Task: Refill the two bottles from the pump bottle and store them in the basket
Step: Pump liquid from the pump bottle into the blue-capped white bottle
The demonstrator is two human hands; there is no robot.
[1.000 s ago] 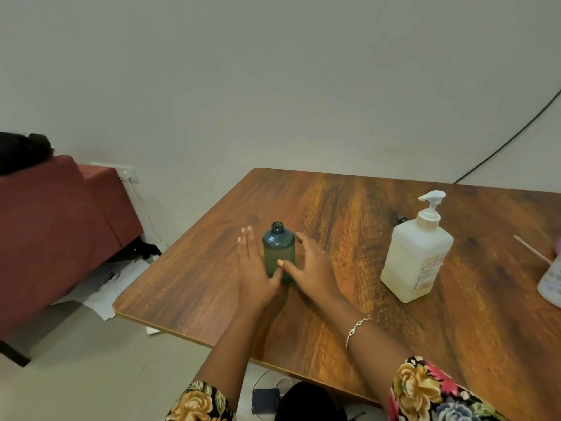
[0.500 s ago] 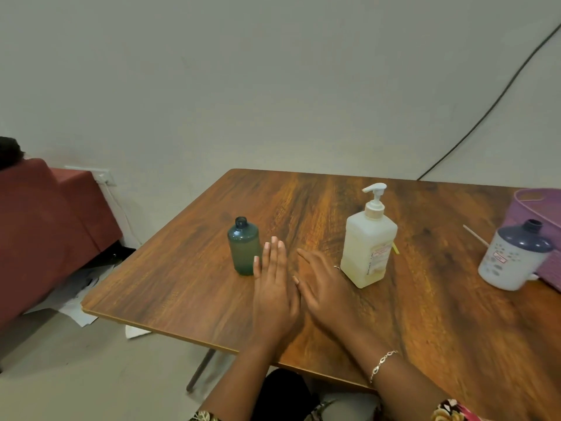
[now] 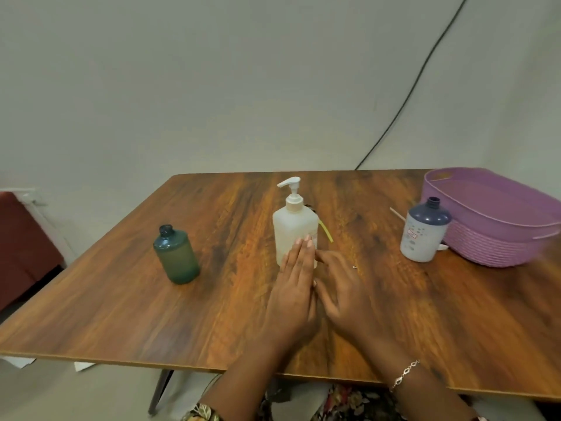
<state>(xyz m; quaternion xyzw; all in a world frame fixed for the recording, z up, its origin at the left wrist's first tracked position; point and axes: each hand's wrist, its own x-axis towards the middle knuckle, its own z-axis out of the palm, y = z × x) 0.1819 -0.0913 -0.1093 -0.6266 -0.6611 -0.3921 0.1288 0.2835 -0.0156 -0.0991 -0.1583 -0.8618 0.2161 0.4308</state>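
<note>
Brown wood-grain table [image 3: 121,314] carried all the items. The white translucent plastic pump bottle [image 3: 293,226] stood upright near the table centre, nozzle pointing to 9 o'clock.

Left hand [image 3: 296,296] and right hand [image 3: 343,293] lay side by side at 6 o'clock of the pump bottle. Both had fingers straight and gripped nothing. The left fingertips overlapped the bottle's lower front; contact could not be told.

The teal-green frosted plastic bottle [image 3: 177,256] stood uncapped at 9 o'clock of the pump bottle, well apart from it. The white plastic bottle with dark blue shoulder [image 3: 423,233] stood uncapped at 3 o'clock, just beside the purple woven plastic basket [image 3: 491,238]. Neither bottle was in the basket.

A thin yellow strip [image 3: 327,233] lay just right of the pump bottle.
</note>
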